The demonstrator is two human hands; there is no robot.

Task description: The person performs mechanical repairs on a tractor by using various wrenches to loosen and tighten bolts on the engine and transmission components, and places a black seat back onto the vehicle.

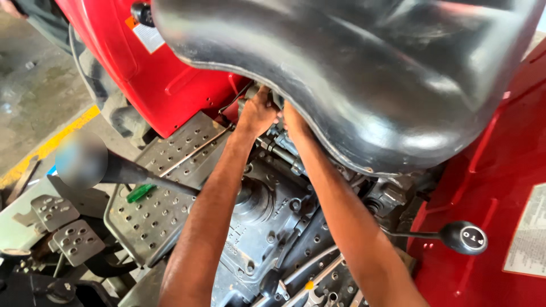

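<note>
Both my arms reach forward under a large black moulded seat [364, 74] of a red tractor. My left hand [257, 112] is curled around something small and metallic just under the seat's front edge; what it grips is hidden by the fingers. My right hand [291, 116] goes in beside it, and its fingers disappear under the seat. Below the hands lie grey metal rods and fittings [281, 152] on top of the transmission housing [267, 222].
A gear lever with a blurred knob [85, 162] slants in from the left. A black-knobbed lever [465, 237] sticks out at the right. Perforated footplates [170, 187], pedals [74, 239], a green-handled tool [140, 193], the red fenders [489, 187] and concrete floor [34, 91] surround the work area.
</note>
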